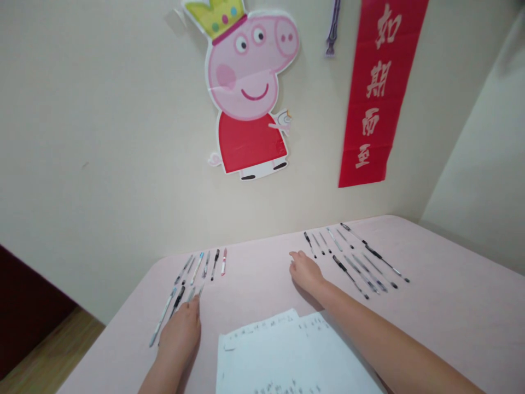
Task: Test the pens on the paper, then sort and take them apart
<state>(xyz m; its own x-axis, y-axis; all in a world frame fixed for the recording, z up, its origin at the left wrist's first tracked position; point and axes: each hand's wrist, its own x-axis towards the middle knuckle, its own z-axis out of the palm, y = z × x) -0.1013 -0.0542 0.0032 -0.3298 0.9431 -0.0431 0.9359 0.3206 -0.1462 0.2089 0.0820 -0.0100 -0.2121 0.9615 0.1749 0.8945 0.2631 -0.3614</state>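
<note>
My left hand [182, 325] is low over the left group of pens, its fingers closed around the lower end of a slim pen [201, 288] whose tip shows past them. Beside it lie a black pen [179, 297] and a pale blue-capped pen [163, 314], both partly near or under the hand. My right hand [305, 272] rests just left of the right group of pens, fingers curled together. What they hold, if anything, is hidden. Closest to it are a black-gripped pen [310, 244] and another black pen [349, 276].
White sheets with handwriting [262, 355] lie at the front of the pink tabletop [451, 306]. Behind the left hand a further row holds a red-and-white pen [223, 261] and several others. The wall behind carries a cartoon pig cutout [252, 137] and a red banner [375, 104].
</note>
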